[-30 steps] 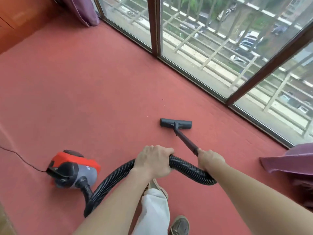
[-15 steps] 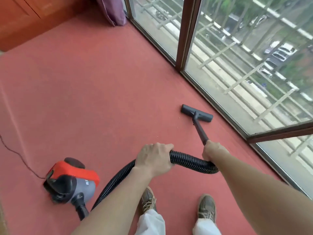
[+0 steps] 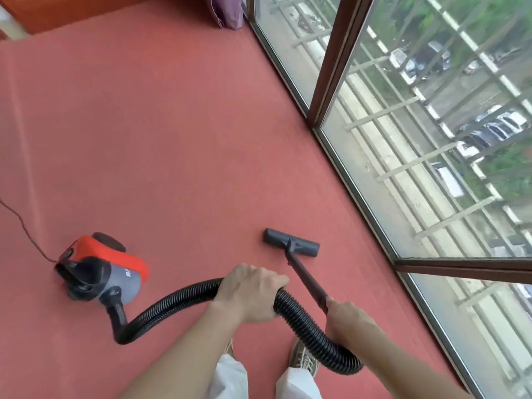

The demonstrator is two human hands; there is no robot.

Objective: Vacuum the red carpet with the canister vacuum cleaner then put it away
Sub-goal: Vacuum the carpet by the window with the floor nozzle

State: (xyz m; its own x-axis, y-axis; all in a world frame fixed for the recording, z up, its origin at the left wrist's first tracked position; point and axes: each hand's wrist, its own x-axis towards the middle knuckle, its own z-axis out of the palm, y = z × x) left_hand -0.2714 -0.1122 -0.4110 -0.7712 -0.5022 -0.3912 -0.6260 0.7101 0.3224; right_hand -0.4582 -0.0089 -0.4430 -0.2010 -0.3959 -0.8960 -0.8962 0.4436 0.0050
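Observation:
The red carpet (image 3: 161, 133) fills the floor. A red and grey canister vacuum (image 3: 100, 269) sits on it at the lower left. Its black ribbed hose (image 3: 178, 302) curves from the canister to my hands. My left hand (image 3: 250, 292) grips the hose from above. My right hand (image 3: 348, 321) grips the dark wand (image 3: 305, 279) near its lower end. The wand runs forward to the flat grey floor nozzle (image 3: 292, 246), which lies on the carpet just ahead of my hands.
Floor-length windows in brown frames (image 3: 336, 67) run along the right side. A thin power cord (image 3: 26, 231) trails off to the left of the canister. A purple curtain (image 3: 227, 10) hangs at the far end beside wooden panelling (image 3: 72, 10). My shoes (image 3: 303, 359) stand under the hose.
The view has swung left and the window now runs steeply down the right. The nozzle has come back from the window edge, nearer my hands. Both grips are unchanged.

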